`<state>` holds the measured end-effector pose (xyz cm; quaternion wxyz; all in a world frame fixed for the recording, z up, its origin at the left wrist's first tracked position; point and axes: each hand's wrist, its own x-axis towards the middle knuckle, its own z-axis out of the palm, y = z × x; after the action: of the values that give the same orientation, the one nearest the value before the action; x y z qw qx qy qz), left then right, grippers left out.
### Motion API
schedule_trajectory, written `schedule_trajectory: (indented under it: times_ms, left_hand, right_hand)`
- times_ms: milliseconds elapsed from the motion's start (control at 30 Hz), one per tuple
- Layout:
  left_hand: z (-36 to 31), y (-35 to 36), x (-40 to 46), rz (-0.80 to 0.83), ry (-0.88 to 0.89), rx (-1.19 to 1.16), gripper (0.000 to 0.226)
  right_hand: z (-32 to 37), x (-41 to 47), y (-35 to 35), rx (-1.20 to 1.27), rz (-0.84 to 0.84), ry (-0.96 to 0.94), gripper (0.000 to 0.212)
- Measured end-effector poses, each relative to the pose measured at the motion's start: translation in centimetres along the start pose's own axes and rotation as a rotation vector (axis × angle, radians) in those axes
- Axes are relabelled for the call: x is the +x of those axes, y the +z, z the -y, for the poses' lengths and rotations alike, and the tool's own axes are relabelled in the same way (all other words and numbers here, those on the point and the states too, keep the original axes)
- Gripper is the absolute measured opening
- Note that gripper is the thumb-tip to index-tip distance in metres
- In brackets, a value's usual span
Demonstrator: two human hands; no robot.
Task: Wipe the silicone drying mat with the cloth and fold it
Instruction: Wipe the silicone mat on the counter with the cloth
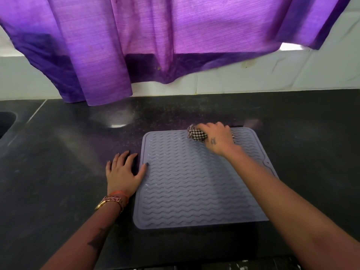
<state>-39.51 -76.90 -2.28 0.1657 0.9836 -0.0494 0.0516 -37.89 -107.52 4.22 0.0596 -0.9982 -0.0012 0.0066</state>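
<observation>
Head view shows me the mat [194,184] lying flat on the dark counter [58,152], just right of centre, its wavy ridges running side to side. Its long axis runs from about 6 o'clock up toward 12, leaning slightly to 1, and a small tab on the right edge points to 3 o'clock.

My right hand [217,139] is clenched around the bunched checkered cloth [196,134], pressing it on the mat's far edge at about 12 o'clock. My left hand [124,171] lies flat and relaxed on the counter at 9 o'clock of the mat, with only the thumb tip touching the mat's left rim.

The risk I judge: the thumb alone hardly pins the mat, so a firm stroke could drag or buckle it on the smooth counter. The cloth sits at the very rim and could slide off onto the dusty counter, bringing grit back. Droplets glinting in the grooves may be missed.

Behind, a purple curtain [136,45] hangs to the counter; a sink [5,121] shows at 9 o'clock.
</observation>
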Motion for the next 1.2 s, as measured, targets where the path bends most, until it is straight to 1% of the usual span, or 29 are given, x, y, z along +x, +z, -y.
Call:
schedule_trajectory:
  times_ms: [67, 100, 133, 200, 233, 367, 467, 633, 767, 933, 1200]
  left_hand:
    - [0.1, 0.1, 0.0, -0.013, 0.002, -0.006, 0.08]
    - [0.1, 0.2, 0.0, -0.018, 0.002, -0.007, 0.08]
    - [0.1, 0.3, 0.0, -0.023, 0.003, -0.005, 0.08]
    - [0.1, 0.3, 0.0, -0.025, 0.001, 0.002, 0.079]
    - [0.1, 0.3, 0.0, -0.026, -0.001, 0.003, 0.079]
    - [0.0, 0.2, 0.0, -0.031, 0.001, -0.006, 0.079]
    - [0.0, 0.2, 0.0, -0.031, 0.0, -0.016, 0.079]
    - [0.0, 0.1, -0.1, -0.036, -0.002, -0.017, 0.08]
    - [-0.2, 0.1, -0.1, -0.034, -0.001, -0.009, 0.08]
    - [-0.1, 0.4, 0.0, -0.023, 0.002, 0.026, 0.08]
    - [0.0, 0.7, 0.1, -0.03, 0.003, 0.043, 0.079]
  right_hand:
    - [0.0, 0.2, 1.5, -0.07, 0.146, -0.03, 0.057]
    - [-0.3, 0.1, 2.0, -0.072, 0.188, -0.034, 0.056]
    - [-0.5, 0.2, 2.2, -0.055, 0.214, -0.029, 0.059]
    - [-0.7, 0.3, 2.2, -0.02, 0.238, -0.012, 0.069]
    - [-0.6, 0.4, 2.1, -0.034, 0.231, -0.01, 0.071]
    - [-0.2, 0.6, 1.9, -0.129, 0.141, -0.031, 0.061]
    - [-0.4, 0.6, 1.9, -0.153, 0.121, -0.035, 0.061]
    - [-1.0, 1.0, 1.9, -0.192, 0.069, 0.021, 0.059]
    - [-1.4, 1.3, 1.9, -0.145, 0.096, 0.061, 0.06]
    - [-0.9, 1.8, 1.4, 0.036, 0.166, 0.111, 0.059]
    - [0.3, 2.6, 0.3, 0.059, 0.247, 0.04, 0.059]
